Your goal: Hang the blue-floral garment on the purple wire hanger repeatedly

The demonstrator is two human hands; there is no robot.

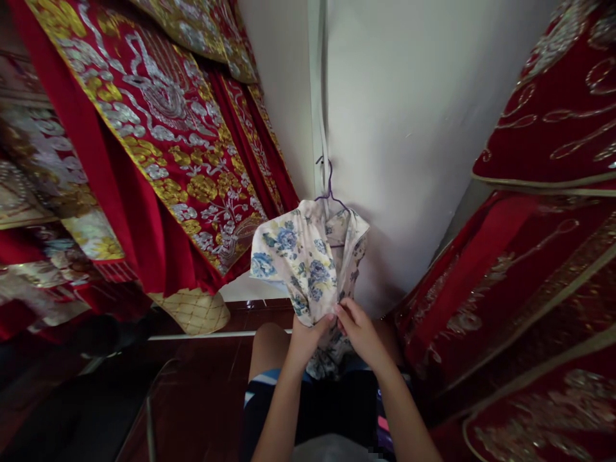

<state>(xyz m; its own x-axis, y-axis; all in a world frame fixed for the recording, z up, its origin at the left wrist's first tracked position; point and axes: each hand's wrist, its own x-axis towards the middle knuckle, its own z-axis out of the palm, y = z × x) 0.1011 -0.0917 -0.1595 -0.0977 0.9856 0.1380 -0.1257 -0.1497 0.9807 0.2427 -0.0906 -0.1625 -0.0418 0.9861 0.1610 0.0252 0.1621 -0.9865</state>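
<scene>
A pale shirt (308, 263) with blue flowers hangs on a dark wire hanger (330, 186) in front of the white wall. Its front is open at the collar, and its lower part lies bunched over my lap. My left hand (310, 330) grips the shirt's front edge, thumb on top and the other fingers hidden by the cloth. Close beside it on the right, my right hand (353, 324) pinches the same front edge between thumb and fingers. Both hands are below the open collar.
Red embroidered cloths (168, 128) hang at the left, and more red garments (529, 269) hang close on the right. A gold quilted piece (195, 311) is under the left cloths. Lower left is a dark seat-like shape (72, 398) on the dark red floor.
</scene>
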